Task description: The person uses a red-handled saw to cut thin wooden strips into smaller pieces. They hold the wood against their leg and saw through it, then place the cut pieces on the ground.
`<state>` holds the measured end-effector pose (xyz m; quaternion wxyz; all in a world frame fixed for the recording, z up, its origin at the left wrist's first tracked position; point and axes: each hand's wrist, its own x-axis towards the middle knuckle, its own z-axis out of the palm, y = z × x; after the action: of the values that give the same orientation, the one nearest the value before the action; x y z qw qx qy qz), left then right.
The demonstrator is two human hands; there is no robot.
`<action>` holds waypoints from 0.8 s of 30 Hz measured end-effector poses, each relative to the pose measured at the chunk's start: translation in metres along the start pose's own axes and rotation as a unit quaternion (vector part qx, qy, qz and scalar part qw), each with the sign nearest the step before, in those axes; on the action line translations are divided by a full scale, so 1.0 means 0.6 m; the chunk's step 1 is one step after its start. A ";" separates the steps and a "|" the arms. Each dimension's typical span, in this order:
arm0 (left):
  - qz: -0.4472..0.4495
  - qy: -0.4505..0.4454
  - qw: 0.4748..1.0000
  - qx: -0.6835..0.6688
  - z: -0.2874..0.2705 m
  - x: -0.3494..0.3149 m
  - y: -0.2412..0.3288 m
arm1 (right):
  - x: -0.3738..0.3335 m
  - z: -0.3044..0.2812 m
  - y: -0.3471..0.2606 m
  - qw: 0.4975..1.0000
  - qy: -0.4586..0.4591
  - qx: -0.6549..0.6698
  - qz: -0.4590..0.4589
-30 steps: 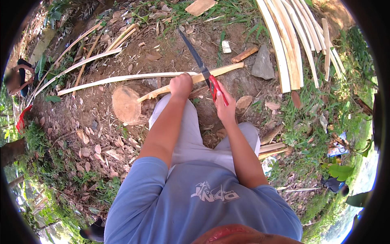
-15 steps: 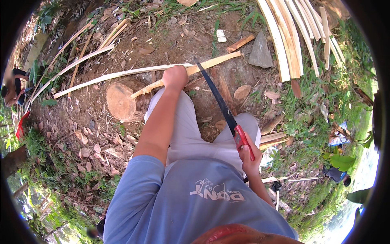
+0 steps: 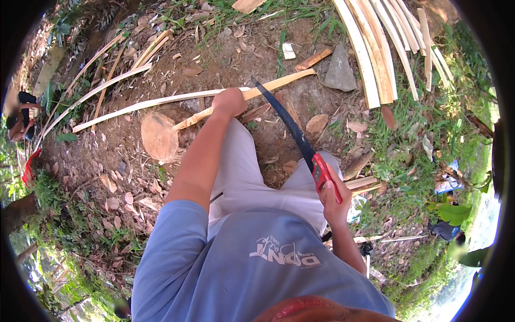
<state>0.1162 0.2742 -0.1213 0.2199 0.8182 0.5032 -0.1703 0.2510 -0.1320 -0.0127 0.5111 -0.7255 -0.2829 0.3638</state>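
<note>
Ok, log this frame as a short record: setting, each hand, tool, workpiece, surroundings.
setting: outdoors, bare soil with dry leaves and grass
left hand: gripping a long split wooden strip
right hand: closed on the red handle of a curved dark blade
blade tip: reaches the strip beside the left hand; contact unclear
support: round wooden stump under the strip's near end
surroundings: pile of pale strips upper right, grey stone beside it
</note>
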 end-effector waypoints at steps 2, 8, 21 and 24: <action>0.001 -0.010 1.000 -0.006 -0.005 -0.003 0.000 | 0.002 0.004 -0.012 1.000 0.000 -0.006 -0.017; -0.008 -0.016 1.000 -0.004 -0.002 0.004 0.002 | 0.017 -0.003 -0.045 1.000 0.003 0.006 -0.011; -0.016 -0.008 1.000 -0.011 0.003 -0.003 0.003 | 0.054 0.043 -0.087 0.970 0.060 0.013 -0.233; -0.016 0.003 1.000 -0.018 -0.002 -0.011 -0.002 | 0.173 0.111 -0.084 0.983 0.014 0.110 -0.147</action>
<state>0.1122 0.2705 -0.1171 0.2302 0.8064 0.5200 -0.1624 0.2542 0.0011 -0.0041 0.6393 -0.6208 -0.3374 0.3035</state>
